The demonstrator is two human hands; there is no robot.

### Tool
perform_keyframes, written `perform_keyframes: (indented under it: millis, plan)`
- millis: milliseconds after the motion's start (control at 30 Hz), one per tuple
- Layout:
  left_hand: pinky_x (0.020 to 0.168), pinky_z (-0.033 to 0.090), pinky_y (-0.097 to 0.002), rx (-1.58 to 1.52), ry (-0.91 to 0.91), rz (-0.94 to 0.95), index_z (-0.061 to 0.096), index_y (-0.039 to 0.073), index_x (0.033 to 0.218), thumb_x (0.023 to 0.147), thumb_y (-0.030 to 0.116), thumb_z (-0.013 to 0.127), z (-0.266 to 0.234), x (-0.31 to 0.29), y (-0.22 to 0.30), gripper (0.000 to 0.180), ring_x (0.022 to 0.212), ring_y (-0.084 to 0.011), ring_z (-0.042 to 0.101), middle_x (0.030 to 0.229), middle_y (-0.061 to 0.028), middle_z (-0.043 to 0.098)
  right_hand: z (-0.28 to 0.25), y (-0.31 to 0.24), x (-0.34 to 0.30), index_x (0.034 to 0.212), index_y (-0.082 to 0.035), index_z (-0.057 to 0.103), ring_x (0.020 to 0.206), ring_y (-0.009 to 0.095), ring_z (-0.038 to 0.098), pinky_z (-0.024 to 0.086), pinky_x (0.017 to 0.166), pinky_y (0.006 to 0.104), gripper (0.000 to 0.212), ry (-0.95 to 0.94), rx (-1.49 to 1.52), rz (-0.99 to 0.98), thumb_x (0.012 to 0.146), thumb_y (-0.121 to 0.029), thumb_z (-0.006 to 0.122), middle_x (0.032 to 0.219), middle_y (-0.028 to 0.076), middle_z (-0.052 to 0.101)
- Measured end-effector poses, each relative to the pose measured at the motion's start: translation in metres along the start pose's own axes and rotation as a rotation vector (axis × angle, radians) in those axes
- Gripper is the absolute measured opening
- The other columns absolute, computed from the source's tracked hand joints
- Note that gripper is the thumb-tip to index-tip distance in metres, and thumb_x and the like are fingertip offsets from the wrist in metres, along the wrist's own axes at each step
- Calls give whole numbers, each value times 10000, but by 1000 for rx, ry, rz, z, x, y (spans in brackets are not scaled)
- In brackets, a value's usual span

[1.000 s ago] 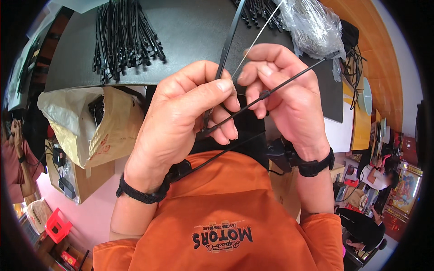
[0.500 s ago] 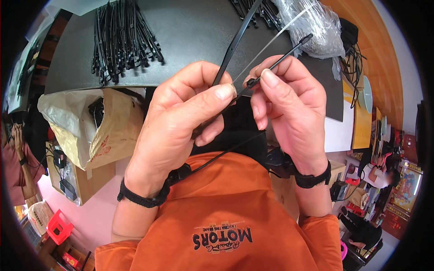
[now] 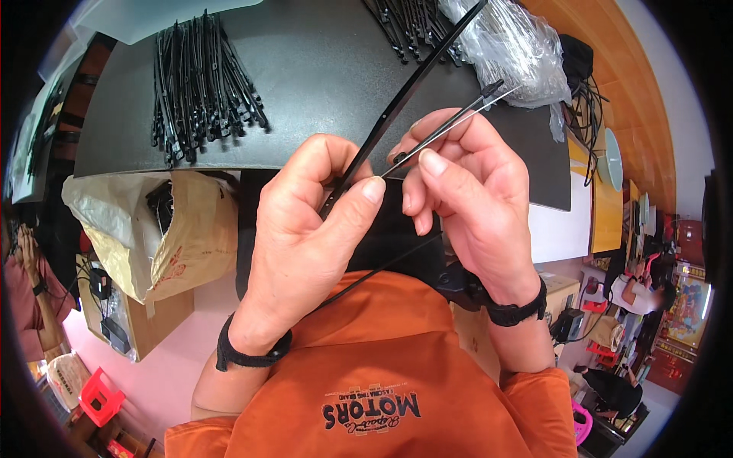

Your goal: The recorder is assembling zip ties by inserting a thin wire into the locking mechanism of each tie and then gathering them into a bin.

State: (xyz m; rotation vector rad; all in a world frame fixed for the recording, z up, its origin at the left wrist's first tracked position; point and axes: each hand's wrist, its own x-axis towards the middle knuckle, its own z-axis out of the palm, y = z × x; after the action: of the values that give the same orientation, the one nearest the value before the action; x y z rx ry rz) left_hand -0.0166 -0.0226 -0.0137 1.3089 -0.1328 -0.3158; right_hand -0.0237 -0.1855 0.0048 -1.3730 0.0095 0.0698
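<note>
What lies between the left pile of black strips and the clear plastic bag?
The head view shows dark tabletop, then a second pile of black strips beside the plastic bag; the held black strip crosses in front.

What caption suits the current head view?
Left hand holds a black strip and right hand a thin rod, at a dark table bearing black pieces.

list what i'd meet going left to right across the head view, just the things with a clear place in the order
Red plastic stool → bundle of thin black strips → left hand → right hand → pale bowl
</note>
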Motion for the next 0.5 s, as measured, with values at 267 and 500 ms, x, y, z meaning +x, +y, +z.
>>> perform_keyframes:
  millis: [267,500]
  plan:
    - [573,363,-186,98,-2,61,493,0,853,861,27,578,2,0,-8,90,680,-21,435,744,23,504,0,2,0,1036,36,509,630,92,563,459,494,195,162,34,-1,25,913,-69,511,833,88,593]
    - [516,336,-179,69,43,63,487,1,854,868,19,560,8,-1,-10,76,602,-11,406,666,33,478,-1,6,-1,1015,29,517,597,101,557,462,476,209,154,60,-23,30,923,-94,524,858,105,613]
